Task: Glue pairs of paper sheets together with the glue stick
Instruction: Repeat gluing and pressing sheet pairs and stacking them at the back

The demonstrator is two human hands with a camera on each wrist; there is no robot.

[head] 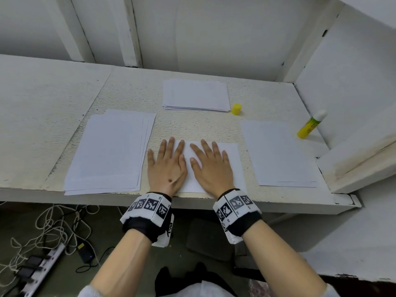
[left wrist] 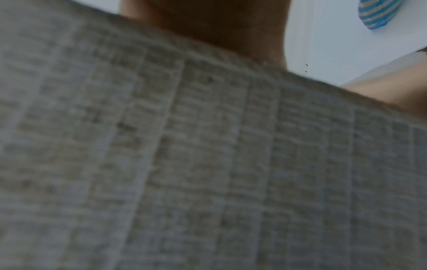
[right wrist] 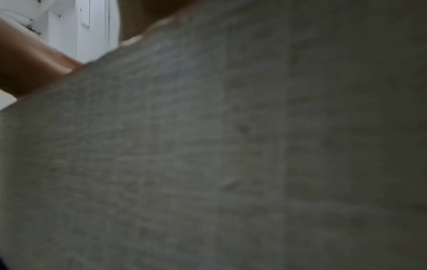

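Both hands lie flat, fingers straight, on a white paper sheet (head: pixel 232 155) at the table's front edge. My left hand (head: pixel 166 161) presses its left part and my right hand (head: pixel 211 166) its middle. The uncapped glue stick (head: pixel 310 124), yellow and green with a white tip, stands leaning at the right wall. Its yellow cap (head: pixel 236 109) stands beside the far stack of sheets (head: pixel 195 95). A stack of sheets (head: pixel 111 151) lies to the left and a sheet (head: pixel 278 153) to the right. Both wrist views are blurred and filled by the table surface.
The white table (head: pixel 53 99) ends at a front edge just under my wrists. A white side wall and ledge (head: pixel 353 163) close off the right. Cables and a power strip (head: pixel 42 264) lie on the floor below.
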